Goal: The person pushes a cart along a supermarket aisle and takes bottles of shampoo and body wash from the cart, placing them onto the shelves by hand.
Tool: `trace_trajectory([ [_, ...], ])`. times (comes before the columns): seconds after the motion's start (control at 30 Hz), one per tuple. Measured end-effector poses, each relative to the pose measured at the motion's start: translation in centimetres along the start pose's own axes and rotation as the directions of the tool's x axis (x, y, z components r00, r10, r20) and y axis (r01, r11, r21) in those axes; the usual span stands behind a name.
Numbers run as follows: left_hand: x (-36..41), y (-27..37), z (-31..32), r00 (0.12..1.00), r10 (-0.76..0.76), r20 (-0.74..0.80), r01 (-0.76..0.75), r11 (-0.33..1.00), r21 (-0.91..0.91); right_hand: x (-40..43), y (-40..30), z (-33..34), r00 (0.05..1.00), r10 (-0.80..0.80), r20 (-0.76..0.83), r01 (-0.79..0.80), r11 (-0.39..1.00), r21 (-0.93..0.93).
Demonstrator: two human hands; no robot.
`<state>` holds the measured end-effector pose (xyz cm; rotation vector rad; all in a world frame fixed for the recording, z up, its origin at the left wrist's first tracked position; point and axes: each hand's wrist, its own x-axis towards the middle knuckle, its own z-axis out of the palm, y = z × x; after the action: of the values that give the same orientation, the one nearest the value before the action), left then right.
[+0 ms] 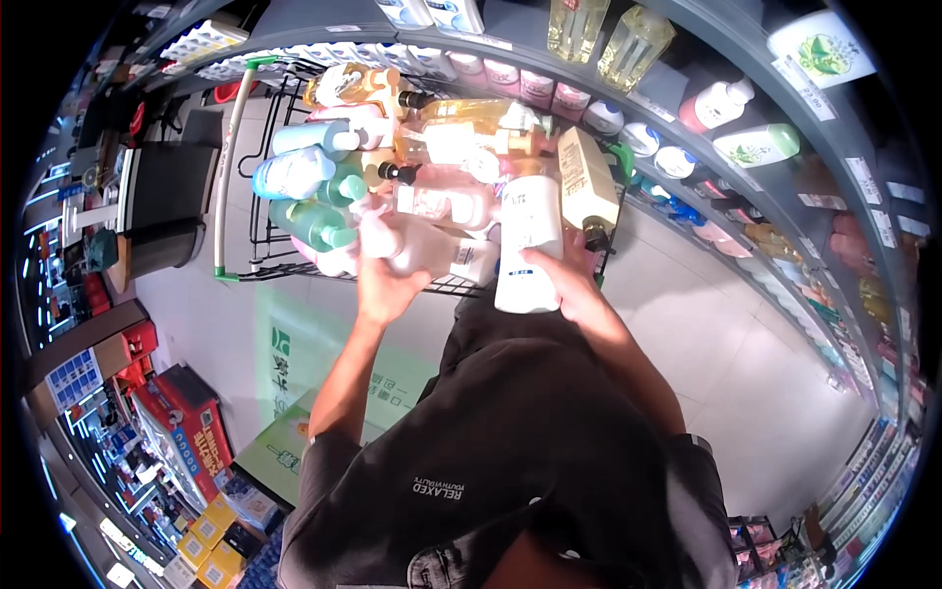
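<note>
My right hand (578, 283) grips a white bottle (528, 247) with printed writing, thumb across its front, above the near side of a wire shopping cart (254, 243). My left hand (386, 291) is around the pump end of a pale pink pump bottle (423, 247); its fingers are partly hidden there. Many bottles lie piled in the cart. Among them are a blue pump bottle (293, 173), a green pump bottle (313, 224), a pink bottle with a black pump (445, 205) and an amber bottle (342, 85). A cream bottle with a black cap (586, 180) leans at the right end.
Store shelves (706, 51) with bottles and price tags curve along the far side and right. The cart's pale handle (229, 177) is at its left end. Tiled floor (706, 324) shows at right. Red display boxes (184, 427) and yellow boxes (213, 537) stand at lower left.
</note>
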<state>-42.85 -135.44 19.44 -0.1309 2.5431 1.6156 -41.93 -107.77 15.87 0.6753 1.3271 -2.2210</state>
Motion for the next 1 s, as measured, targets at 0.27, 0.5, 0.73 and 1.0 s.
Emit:
trace_trajectory([
  [0.27,2.8,11.6,-4.4,0.87,0.453,-0.197,-0.486,0.854,-0.185,-8.9,-8.2,-1.0,0.966,0.005,0.257,-0.014,0.999,0.035],
  [0.5,16.5,23.2,0.6,0.294,0.86,-0.418,-0.956,0.277,-0.102,-8.6,-24.6,-0.3,0.862,-0.503,0.067,0.501,0.865,0.034],
  [0.73,23.6,30.6,10.1,0.692,0.443,-0.57,-0.707,0.258,-0.658,-3.4,-34.2,0.5,0.83,-0.558,0.009,0.554,0.827,0.097],
  [1.0,28.6,30.7,15.4,0.694,0.19,-0.694,-0.716,0.287,-0.637,0.3,-37.3,0.9,0.85,-0.523,-0.056,0.519,0.816,0.254],
])
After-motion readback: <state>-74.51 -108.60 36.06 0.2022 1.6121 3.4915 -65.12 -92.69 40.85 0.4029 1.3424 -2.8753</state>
